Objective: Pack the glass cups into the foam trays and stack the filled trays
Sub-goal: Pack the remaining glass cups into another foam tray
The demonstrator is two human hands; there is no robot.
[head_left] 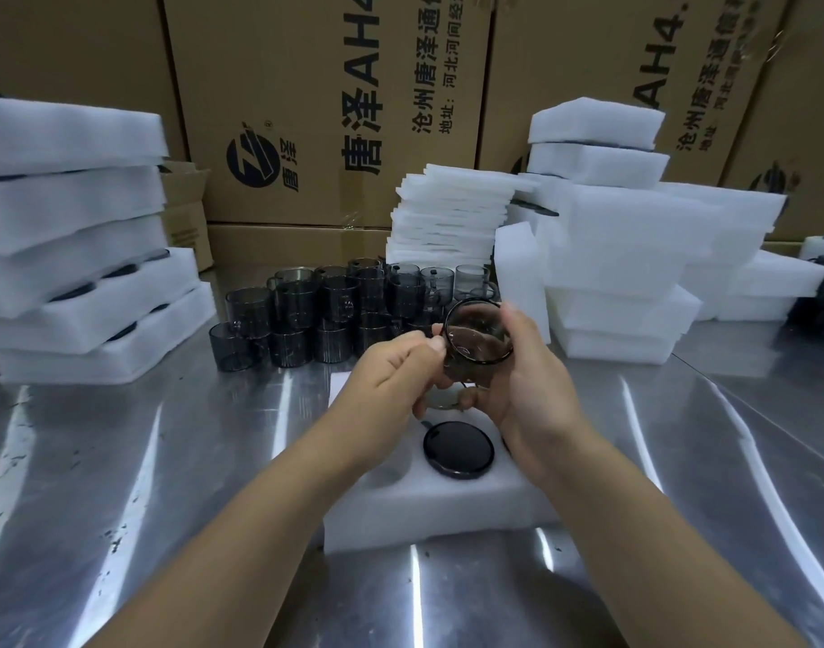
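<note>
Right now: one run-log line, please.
left hand: grips glass cup | right hand: grips same cup | held above foam tray | seated cup in tray

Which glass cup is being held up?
The tilted cup gripped by left hand and right hand above the foam tray; stacked cups sit on the table, another in the tray.

One glass cup [477, 336] is held up; one seated cup [457, 449] sits in the single near foam tray [447, 512]. Roughly twenty loose cups [307, 311] crowd the far counter [120, 460], too overlapped to count exactly. About six trays [73, 254] are stacked at left.
</note>
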